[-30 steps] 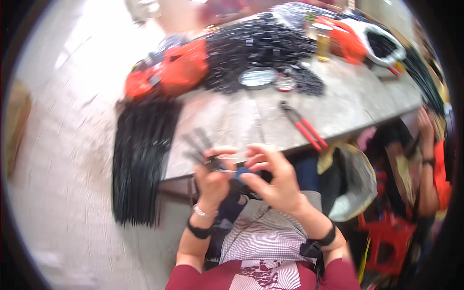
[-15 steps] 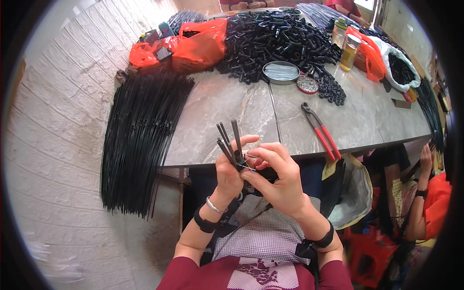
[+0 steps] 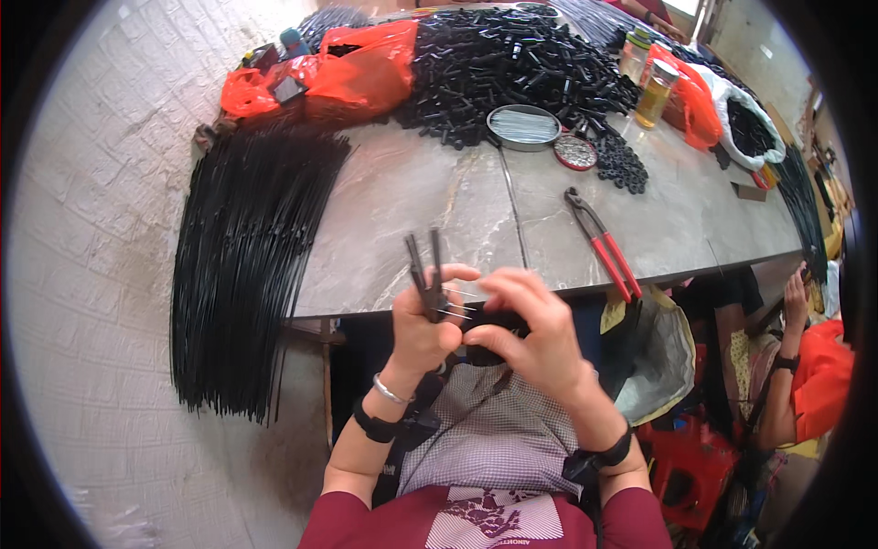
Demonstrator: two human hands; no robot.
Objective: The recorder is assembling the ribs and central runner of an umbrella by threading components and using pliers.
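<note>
Close to my body, just off the table's front edge, my left hand [image 3: 422,337] is closed round a small cluster of dark rods [image 3: 435,256] that stick upward and spread apart. Thin silvery pins [image 3: 457,312] jut from the cluster toward the right. My right hand [image 3: 540,331] is right beside them, thumb and forefinger apart and slightly blurred, with nothing visible between them. How the rods join is hidden by my left fingers.
Pincers [image 3: 604,245] with red handles lie on the grey table [image 3: 402,206]. Beyond are a tin of metal pins [image 3: 523,128], a round tin of small bits [image 3: 575,153], black rings [image 3: 624,163] and a black tube heap [image 3: 521,69]. Black rods [image 3: 251,265] overhang left; another person's arm [image 3: 788,366] is at right.
My right hand has drawn away from the cluster, its fingers parting, and the pins now show more plainly. My left hand has shifted slightly left with the rods, as the whole view moved.
</note>
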